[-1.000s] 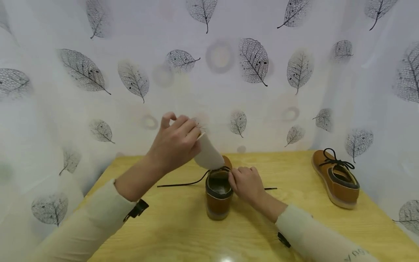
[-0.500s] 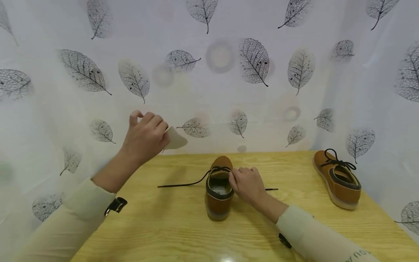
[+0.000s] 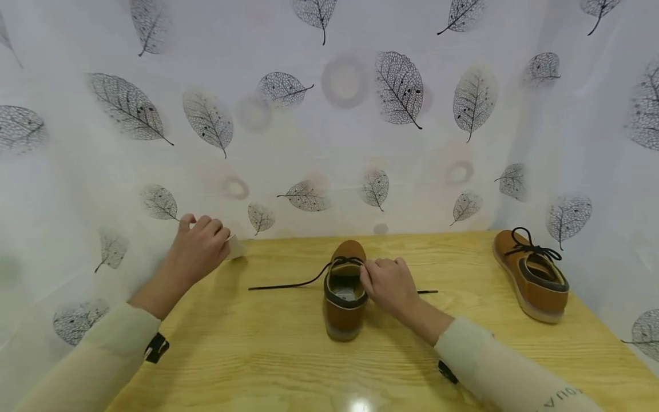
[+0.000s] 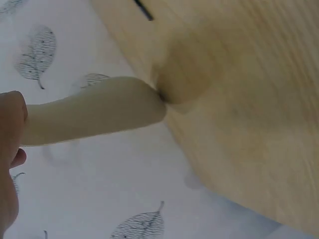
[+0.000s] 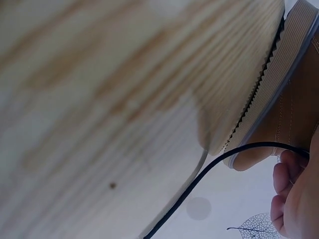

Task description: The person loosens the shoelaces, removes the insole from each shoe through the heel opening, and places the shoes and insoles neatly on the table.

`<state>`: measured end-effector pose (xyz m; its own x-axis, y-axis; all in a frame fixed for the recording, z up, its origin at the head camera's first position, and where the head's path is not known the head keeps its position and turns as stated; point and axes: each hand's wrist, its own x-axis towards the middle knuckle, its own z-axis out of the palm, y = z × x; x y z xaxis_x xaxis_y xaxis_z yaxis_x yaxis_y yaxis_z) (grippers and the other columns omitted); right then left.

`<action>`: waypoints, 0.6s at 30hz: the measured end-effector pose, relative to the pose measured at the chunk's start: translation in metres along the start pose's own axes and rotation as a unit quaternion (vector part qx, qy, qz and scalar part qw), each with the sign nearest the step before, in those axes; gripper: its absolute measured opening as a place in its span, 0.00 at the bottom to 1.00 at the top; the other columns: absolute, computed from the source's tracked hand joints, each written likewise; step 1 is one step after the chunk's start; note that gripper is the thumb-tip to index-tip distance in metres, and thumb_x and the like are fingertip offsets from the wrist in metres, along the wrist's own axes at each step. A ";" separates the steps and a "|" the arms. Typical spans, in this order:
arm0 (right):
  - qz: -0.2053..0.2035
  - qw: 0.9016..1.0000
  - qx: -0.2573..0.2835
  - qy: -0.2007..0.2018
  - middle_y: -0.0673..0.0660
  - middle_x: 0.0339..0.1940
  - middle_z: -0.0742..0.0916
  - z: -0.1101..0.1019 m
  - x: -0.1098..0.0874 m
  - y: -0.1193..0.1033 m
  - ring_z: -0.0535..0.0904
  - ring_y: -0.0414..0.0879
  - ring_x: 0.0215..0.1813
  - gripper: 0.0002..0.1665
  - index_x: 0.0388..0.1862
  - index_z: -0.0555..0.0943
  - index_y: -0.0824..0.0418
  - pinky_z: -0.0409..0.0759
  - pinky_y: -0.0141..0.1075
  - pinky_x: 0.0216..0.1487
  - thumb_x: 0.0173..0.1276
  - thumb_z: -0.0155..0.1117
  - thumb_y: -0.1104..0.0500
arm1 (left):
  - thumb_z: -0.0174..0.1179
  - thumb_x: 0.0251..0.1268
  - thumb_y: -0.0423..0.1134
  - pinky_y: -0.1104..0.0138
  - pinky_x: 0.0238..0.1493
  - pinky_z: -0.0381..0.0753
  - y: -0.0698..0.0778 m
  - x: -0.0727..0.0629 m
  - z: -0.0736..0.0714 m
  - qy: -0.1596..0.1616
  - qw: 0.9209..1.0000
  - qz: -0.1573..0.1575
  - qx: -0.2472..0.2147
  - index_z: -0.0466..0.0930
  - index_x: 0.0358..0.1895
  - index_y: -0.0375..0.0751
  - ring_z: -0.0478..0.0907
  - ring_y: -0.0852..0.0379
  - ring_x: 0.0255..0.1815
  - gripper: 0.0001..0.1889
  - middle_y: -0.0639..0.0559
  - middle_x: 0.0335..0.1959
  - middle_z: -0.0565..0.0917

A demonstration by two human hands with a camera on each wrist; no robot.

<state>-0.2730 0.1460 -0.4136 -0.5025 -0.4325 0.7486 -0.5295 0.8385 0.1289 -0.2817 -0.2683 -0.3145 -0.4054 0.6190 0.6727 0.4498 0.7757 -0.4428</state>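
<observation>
In the head view my left hand (image 3: 201, 252) pinches a pale insole (image 3: 235, 248) at the back left of the table. The left wrist view shows the beige insole (image 4: 99, 109) lengthwise, its rounded far end at or just over the wood; I cannot tell if it touches. A brown shoe (image 3: 344, 320) stands upright mid-table, heel toward me, its opening showing a greyish inside. My right hand (image 3: 389, 286) grips that shoe's right upper edge near the laces. A black lace (image 5: 214, 162) runs past the curled fingers in the right wrist view; part of the grip is hidden.
A second brown shoe (image 3: 540, 286), laces tied in a bow, stands at the table's right side. One loose black lace (image 3: 285, 285) stretches left from the middle shoe. A leaf-printed white curtain (image 3: 329, 143) hangs behind the wooden table (image 3: 288, 366).
My left hand has carried the insole from above the middle shoe leftward and down toward the table's back left. The right hand keeps its grip on the shoe.
</observation>
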 end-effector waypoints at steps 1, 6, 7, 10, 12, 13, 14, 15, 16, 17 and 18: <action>0.004 1.000 0.001 -0.004 0.50 0.13 0.77 -0.001 0.000 -0.001 0.74 0.46 0.18 0.18 0.20 0.74 0.54 0.62 0.38 0.24 0.71 0.54 0.53 | 0.58 0.58 0.34 0.42 0.45 0.66 -0.002 -0.009 0.004 -0.011 1.000 0.000 0.000 0.79 0.30 0.36 0.74 0.41 0.33 0.04 0.41 0.30 0.81; 0.020 0.999 0.008 -0.029 0.50 0.15 0.78 -0.004 0.001 -0.003 0.75 0.47 0.19 0.18 0.20 0.74 0.53 0.63 0.39 0.25 0.73 0.54 0.53 | 0.64 0.53 0.34 0.43 0.44 0.69 -0.005 -0.046 0.023 -0.087 0.996 0.000 0.021 0.78 0.29 0.36 0.74 0.42 0.32 0.05 0.42 0.29 0.80; 0.023 0.999 0.009 -0.033 0.50 0.14 0.78 -0.004 0.001 -0.003 0.75 0.47 0.19 0.18 0.20 0.73 0.53 0.62 0.39 0.25 0.73 0.53 0.53 | 0.66 0.53 0.34 0.45 0.43 0.69 -0.004 -0.051 0.025 -0.111 0.993 -0.005 0.026 0.78 0.28 0.37 0.74 0.42 0.32 0.06 0.42 0.29 0.80; 0.026 0.999 0.010 -0.038 0.50 0.14 0.78 -0.004 0.001 -0.002 0.74 0.47 0.18 0.19 0.20 0.72 0.54 0.61 0.39 0.24 0.73 0.53 0.53 | 0.67 0.56 0.35 0.49 0.41 0.68 0.001 -0.064 0.031 -0.194 0.980 -0.027 0.039 0.79 0.28 0.37 0.73 0.45 0.31 0.07 0.45 0.28 0.79; 0.024 0.999 0.008 -0.035 0.51 0.14 0.77 -0.004 0.001 -0.001 0.73 0.47 0.18 0.19 0.20 0.72 0.54 0.61 0.39 0.24 0.73 0.53 0.53 | 0.65 0.59 0.35 0.50 0.41 0.68 0.007 -0.070 0.034 -0.247 0.967 -0.048 0.037 0.79 0.28 0.38 0.72 0.46 0.31 0.06 0.46 0.27 0.78; 0.022 0.999 0.007 -0.032 0.51 0.14 0.77 -0.003 0.001 -0.001 0.73 0.47 0.17 0.19 0.20 0.72 0.54 0.61 0.38 0.24 0.73 0.53 0.53 | 0.63 0.61 0.35 0.50 0.42 0.67 0.010 -0.073 0.035 -0.274 0.959 -0.059 0.033 0.79 0.28 0.37 0.72 0.46 0.31 0.07 0.46 0.27 0.77; 0.020 0.999 0.006 -0.028 0.51 0.14 0.77 -0.003 0.001 -0.001 0.73 0.47 0.17 0.19 0.20 0.72 0.54 0.60 0.38 0.24 0.73 0.53 0.53 | 0.61 0.63 0.34 0.49 0.43 0.67 0.012 -0.076 0.037 -0.296 0.952 -0.068 0.027 0.78 0.27 0.37 0.72 0.46 0.31 0.07 0.46 0.27 0.77; 0.018 0.999 0.006 -0.025 0.51 0.13 0.76 -0.002 0.001 -0.001 0.72 0.47 0.17 0.19 0.20 0.71 0.54 0.60 0.38 0.24 0.73 0.53 0.53 | 0.59 0.64 0.35 0.49 0.44 0.67 0.016 -0.079 0.039 -0.318 0.945 -0.075 0.019 0.78 0.28 0.37 0.73 0.46 0.32 0.07 0.46 0.27 0.77; 0.015 1.000 0.006 -0.022 0.50 0.13 0.76 -0.002 0.001 -0.002 0.72 0.46 0.17 0.19 0.20 0.71 0.54 0.59 0.38 0.24 0.73 0.53 0.53 | 0.58 0.64 0.36 0.48 0.45 0.67 0.019 -0.082 0.040 -0.336 0.938 -0.084 0.012 0.79 0.30 0.36 0.73 0.45 0.34 0.07 0.45 0.29 0.78; 0.012 1.000 0.007 -0.019 0.50 0.13 0.75 -0.001 0.002 -0.002 0.71 0.46 0.16 0.19 0.19 0.71 0.54 0.58 0.37 0.24 0.72 0.53 0.53 | 0.57 0.65 0.36 0.48 0.45 0.66 0.021 -0.084 0.042 -0.352 0.932 -0.093 0.006 0.79 0.30 0.36 0.74 0.45 0.35 0.08 0.45 0.29 0.78; 0.009 1.000 0.008 -0.016 0.50 0.12 0.75 -0.001 0.002 -0.003 0.71 0.46 0.16 0.19 0.19 0.71 0.54 0.58 0.37 0.23 0.72 0.53 0.53 | 0.56 0.65 0.38 0.48 0.46 0.66 0.022 -0.086 0.043 -0.365 0.925 -0.102 0.003 0.80 0.32 0.35 0.75 0.44 0.36 0.09 0.44 0.31 0.79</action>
<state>-0.2716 0.1433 -0.4118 -0.5334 -0.4271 0.7302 -0.5304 0.8413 0.1046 -0.2707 -0.2990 -0.4077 -0.9118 0.3767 0.1636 0.3018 0.8848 -0.3551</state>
